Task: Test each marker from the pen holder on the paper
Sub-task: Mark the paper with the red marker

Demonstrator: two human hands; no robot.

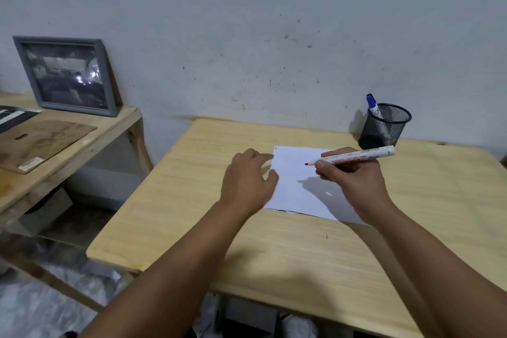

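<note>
My right hand (pixel 354 175) has its fingers curled tight around the red marker (pixel 354 157), pinching it near the writing end, with the uncapped tip held over the upper middle of the paper (pixel 296 186). Whether the tip is touching the sheet or just above it, I cannot tell from here. My left hand (pixel 247 181) rests at the paper's left edge, fingers relaxed and slightly apart, pressing the sheet flat on the table (pixel 192 214).

To do this stroke well, I judge I should keep the left hand steady so the paper does not slide, lower the tip gently, and draw a short line in bare white space, away from the tiny red marks at the far left corner, so each test reads separately.

The marker lies almost level, its long axis running left to right across the scene: the red tip points left, the white tail end points right and slightly far, toward the pen holder (pixel 384 126). That mesh cup stands at the far right of the table, near the wall, with a blue marker (pixel 373 105) leaning upright in it, not yet tested as far as I can judge.
</note>
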